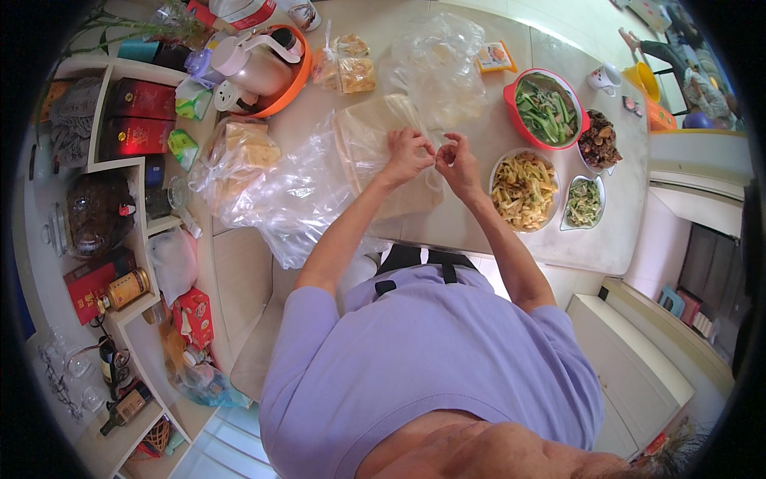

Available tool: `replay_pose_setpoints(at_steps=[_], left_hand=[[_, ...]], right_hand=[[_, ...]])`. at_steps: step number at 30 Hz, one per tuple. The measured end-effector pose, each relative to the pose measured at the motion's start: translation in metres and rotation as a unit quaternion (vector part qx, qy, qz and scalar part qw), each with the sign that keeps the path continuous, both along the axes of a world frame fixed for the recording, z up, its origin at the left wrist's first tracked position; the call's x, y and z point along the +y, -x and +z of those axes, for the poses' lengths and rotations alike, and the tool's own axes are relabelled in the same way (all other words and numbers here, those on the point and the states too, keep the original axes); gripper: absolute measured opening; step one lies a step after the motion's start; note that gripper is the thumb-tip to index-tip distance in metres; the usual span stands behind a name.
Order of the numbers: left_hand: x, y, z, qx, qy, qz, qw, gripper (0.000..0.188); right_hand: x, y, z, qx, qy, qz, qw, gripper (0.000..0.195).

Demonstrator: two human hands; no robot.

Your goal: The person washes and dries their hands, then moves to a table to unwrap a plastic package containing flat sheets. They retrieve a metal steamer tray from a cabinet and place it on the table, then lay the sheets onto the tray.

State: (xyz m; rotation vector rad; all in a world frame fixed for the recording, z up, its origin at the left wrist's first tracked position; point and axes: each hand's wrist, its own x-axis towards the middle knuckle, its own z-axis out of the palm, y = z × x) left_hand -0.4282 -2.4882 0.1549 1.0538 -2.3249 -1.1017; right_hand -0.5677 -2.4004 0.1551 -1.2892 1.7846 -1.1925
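Note:
My left hand (411, 154) and my right hand (458, 166) meet fingertip to fingertip over a flat, pale translucent plastic bag (374, 135) on the table. Thumb and forefinger are pinched on each; whether a bit of thin film is between them is too small to tell. Beyond them lies a crumpled clear plastic bag (440, 66). To the left, bread-like slices (254, 149) sit in clear plastic, beside a spread of loose clear film (293, 191). Farther back are wrapped pastry pieces (357, 73).
At the right stand a red bowl of greens (507, 99), a plate of shredded food (522, 190), a dish of dark food (600, 141) and a small dish (583, 203). An orange basin (305, 66) holds a thermos jug (257, 69). A person (709, 96) is at the far right.

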Motion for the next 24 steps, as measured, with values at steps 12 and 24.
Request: replay_pose_setpoints(at_steps=[12, 24], left_hand=[[-0.001, -0.006, -0.006, 0.042, 0.005, -0.001, 0.999, 0.015], [0.011, -0.001, 0.013, 0.015, 0.126, 0.009, 0.992, 0.011]], right_hand=[[0.014, -0.004, 0.005, -0.116, 0.007, -0.056, 0.992, 0.052], [0.009, -0.004, -0.004, -0.108, 0.011, -0.038, 0.993, 0.053]])
